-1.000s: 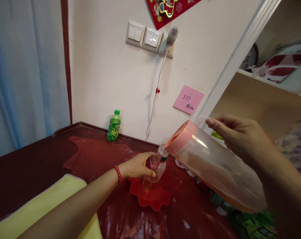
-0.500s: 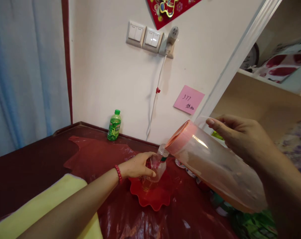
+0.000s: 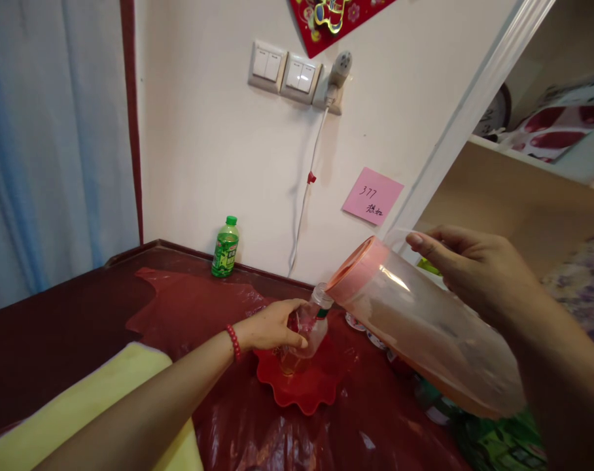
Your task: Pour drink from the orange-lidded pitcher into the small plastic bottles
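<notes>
My left hand (image 3: 277, 325) is closed around a clear glass bottle (image 3: 315, 327), which stands in a red scalloped plate (image 3: 304, 399). Some liquid shows low in the bottle, partly hidden by the plate's colour and my fingers. From the right, my right hand (image 3: 466, 255) grips the handle of a translucent plastic pitcher (image 3: 424, 333) with an orange lid. The pitcher is tilted, its lidded end down to the left and resting at or very near the bottle's mouth. Liquid lies along the pitcher's lower side; whether any is flowing, I cannot tell.
A green drink bottle (image 3: 225, 247) stands against the wall. A yellow cloth (image 3: 130, 386) lies at the left front, beside red plastic sheeting (image 3: 193, 301). Green packages (image 3: 503, 441) sit under the pitcher at right. A white cord (image 3: 301, 222) hangs from the socket.
</notes>
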`<action>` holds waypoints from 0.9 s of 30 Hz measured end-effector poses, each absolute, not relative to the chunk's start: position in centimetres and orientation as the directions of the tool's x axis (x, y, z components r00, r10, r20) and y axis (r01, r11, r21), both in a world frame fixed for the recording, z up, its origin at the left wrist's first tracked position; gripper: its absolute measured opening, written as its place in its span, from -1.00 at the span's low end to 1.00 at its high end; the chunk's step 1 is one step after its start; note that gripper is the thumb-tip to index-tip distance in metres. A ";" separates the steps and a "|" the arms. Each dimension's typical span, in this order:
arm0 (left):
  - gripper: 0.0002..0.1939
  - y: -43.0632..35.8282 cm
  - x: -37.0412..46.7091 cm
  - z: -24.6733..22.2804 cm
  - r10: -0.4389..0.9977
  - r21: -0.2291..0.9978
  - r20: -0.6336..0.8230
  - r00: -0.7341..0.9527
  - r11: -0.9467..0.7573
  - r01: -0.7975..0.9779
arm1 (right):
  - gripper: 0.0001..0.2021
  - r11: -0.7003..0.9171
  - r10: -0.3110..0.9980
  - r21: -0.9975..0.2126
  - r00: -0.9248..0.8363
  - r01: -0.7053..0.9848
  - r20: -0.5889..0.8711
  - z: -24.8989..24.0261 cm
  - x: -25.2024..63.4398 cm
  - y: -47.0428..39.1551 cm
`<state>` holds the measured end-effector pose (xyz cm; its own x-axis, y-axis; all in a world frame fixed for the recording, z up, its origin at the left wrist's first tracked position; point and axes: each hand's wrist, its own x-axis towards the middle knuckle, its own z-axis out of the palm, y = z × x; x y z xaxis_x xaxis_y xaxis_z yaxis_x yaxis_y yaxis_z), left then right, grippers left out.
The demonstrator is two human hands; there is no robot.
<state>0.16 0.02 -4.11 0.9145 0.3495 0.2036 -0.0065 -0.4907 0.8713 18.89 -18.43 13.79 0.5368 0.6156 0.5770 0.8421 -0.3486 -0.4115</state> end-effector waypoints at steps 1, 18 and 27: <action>-0.28 0.1 0.2 -4.1 0.348 0.870 0.208 0.914 -0.493 -0.010 | -0.47 -0.352 0.615 -0.416 0.542 0.839 0.572 13.8 18.8 -18.4; -0.27 0.0 0.2 -4.1 0.345 0.873 0.204 0.916 -0.487 -0.011 | -0.42 -0.354 0.606 -0.406 0.537 0.843 0.587 13.7 19.3 -18.3; -0.27 0.0 0.1 -4.1 0.345 0.878 0.201 0.917 -0.479 -0.012 | -0.45 -0.360 0.614 -0.396 0.534 0.845 0.581 13.7 19.1 -18.3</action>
<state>0.15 -0.05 -4.13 0.9168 0.3450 0.2009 -0.0122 -0.4787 0.8779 19.10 -18.32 13.75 0.5342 0.6138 0.5813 0.8447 -0.3602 -0.3959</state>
